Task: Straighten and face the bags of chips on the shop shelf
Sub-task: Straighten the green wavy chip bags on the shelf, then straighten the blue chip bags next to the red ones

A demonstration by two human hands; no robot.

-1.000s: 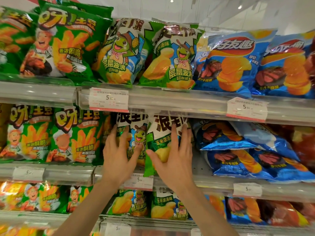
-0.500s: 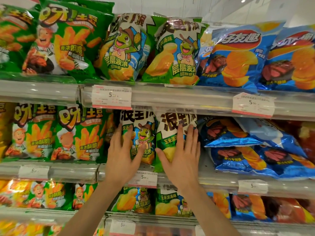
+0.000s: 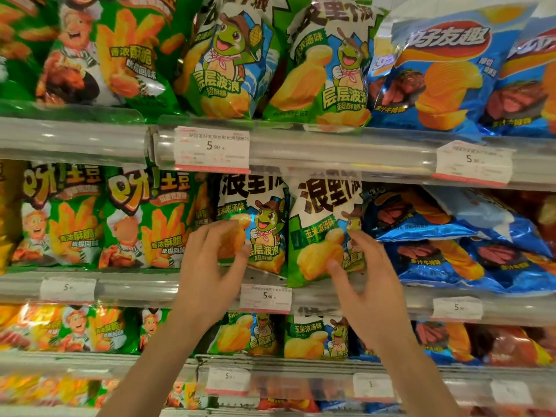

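Left hand (image 3: 210,263) and right hand (image 3: 365,276), fingers loosely curled and holding nothing, hover before two turtle bags (image 3: 325,233) on the middle shelf (image 3: 135,285). These bags stand upright, fronts outward, apparently finished. Beside them, the blue bags (image 3: 457,236) lie slumped and overlapping, likely left to straighten.

The top-row bags (image 3: 228,55) lose their upper edges to the frame. The left hand (image 3: 210,266) hides the lower left corner of one frog bag (image 3: 261,224) — the right hand (image 3: 370,278) hides the lower right of its neighbour (image 3: 319,236), so contact cannot be told. The bottom shelf (image 3: 270,386) is blurred — its price tags (image 3: 227,381) are unreadable.
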